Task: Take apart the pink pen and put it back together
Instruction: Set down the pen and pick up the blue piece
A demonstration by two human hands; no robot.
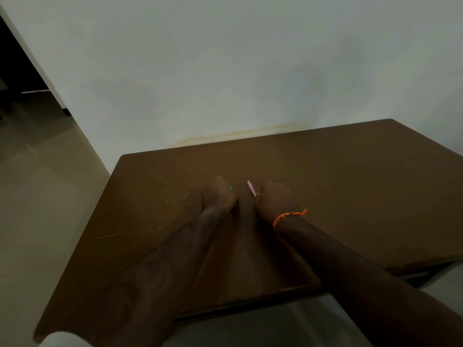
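Note:
The light is dim. My right hand [274,199] is closed around a pink pen part [251,188], whose upper end sticks out above the fist and points up and left. My left hand [219,196] is closed beside it, a small gap between the two fists. A tiny teal piece [230,187] shows at the edge of my left hand's fingers; whether it belongs to the pen I cannot tell. Both hands hover just above the brown table [350,176], near its middle. The rest of the pen is hidden inside my fingers.
An orange thread bracelet [288,216] circles my right wrist. Pale specks dot the table left of my hands. A white wall stands right behind the table's far edge. Tiled floor lies to the left, with a dark doorway at the far left.

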